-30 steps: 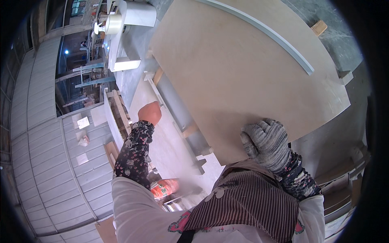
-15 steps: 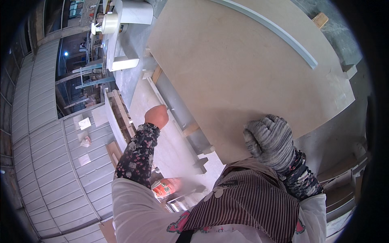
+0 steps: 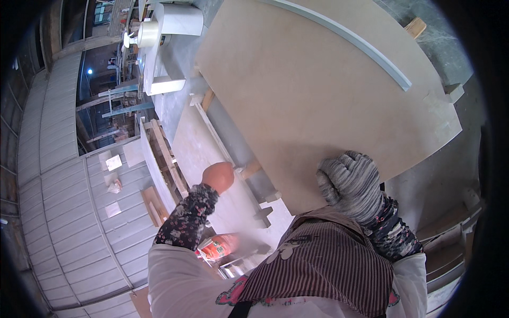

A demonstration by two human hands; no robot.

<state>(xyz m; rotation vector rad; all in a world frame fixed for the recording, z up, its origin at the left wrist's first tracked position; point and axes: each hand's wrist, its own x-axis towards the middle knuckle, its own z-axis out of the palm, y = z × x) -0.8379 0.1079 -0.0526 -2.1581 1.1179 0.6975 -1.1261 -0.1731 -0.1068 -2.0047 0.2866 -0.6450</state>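
My bare left hand (image 3: pixel 218 177) is closed in a fist, knuckles up, over the edge of a lower pale slab (image 3: pixel 233 212). Its fingers curl underneath, so anything in them is hidden. Just beyond the hand runs a narrow whitish strip (image 3: pixel 212 129) along that slab. My right hand (image 3: pixel 350 185), in a grey striped knit glove, rests with curled fingers on the near part of a large beige panel (image 3: pixel 318 100). Whether the glove encloses anything cannot be seen. A long pale grey strip (image 3: pixel 350 40) lies on the panel's far side.
Wooden blocks (image 3: pixel 415 27) sit under or beside the panel. At the back left stand a white curved piece (image 3: pixel 177 20) and a cream spray bottle (image 3: pixel 147 34). An orange-red package (image 3: pixel 218 246) lies below my left forearm. Wooden rails (image 3: pixel 164 153) flank the left side.
My left fist has moved nearer to me and slightly right along the lower slab's edge. The gloved right hand stays in place on the panel. The view has shifted slightly.
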